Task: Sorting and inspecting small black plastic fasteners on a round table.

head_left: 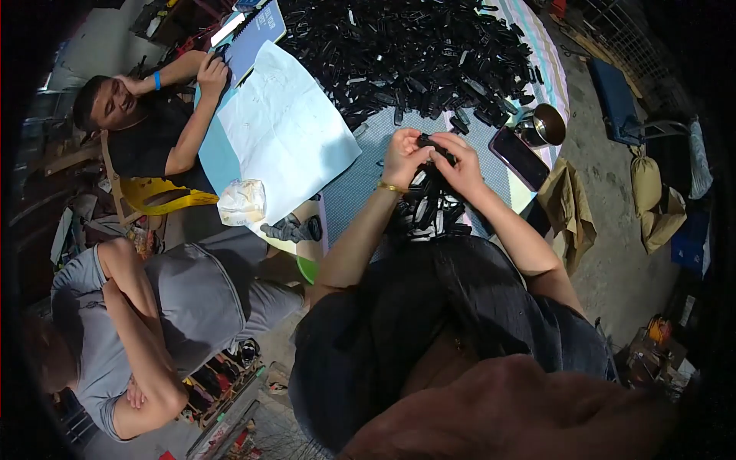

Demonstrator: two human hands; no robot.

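This looks like a small workshop. A big heap of small black parts (414,57) covers much of the table (553,46); 2 people, 1 in black (157,146) and 1 in grey (188,295), sit left of the table. Right of the table, a stained concrete-like floor (621,238) holds a tied sack (645,182) and jumbled gear (655,356).

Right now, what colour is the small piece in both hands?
The small piece is black, clearest in the head view.

Black part (425,141), kind unclear, apparently partly behind right hand (458,167)
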